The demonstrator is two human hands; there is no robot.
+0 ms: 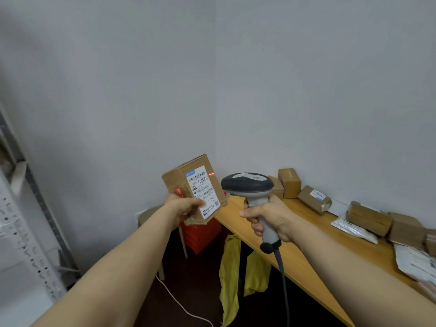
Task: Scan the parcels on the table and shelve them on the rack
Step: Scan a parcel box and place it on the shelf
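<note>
Left hand (186, 207) grips the parcel (194, 188) just beside the scanner (250, 187) gripped in right hand (269, 220).

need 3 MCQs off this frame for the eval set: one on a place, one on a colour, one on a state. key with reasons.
1. Where does the red scan line fall?
A. on the floor
B. on the parcel held by the left hand, near its upper right edge
C. on the wall

2. What colour is the bag hanging below the table?
A. red
B. blue
C. yellow

3. What is the right hand doing?
A. gripping the scanner by its handle
B. lying open on a box
C. hanging empty

Key: 1 B, the line glows on the cardboard beside the label; 2 C, it shows bright yellow; 3 A, the fingers curl round the grey handle.
</note>
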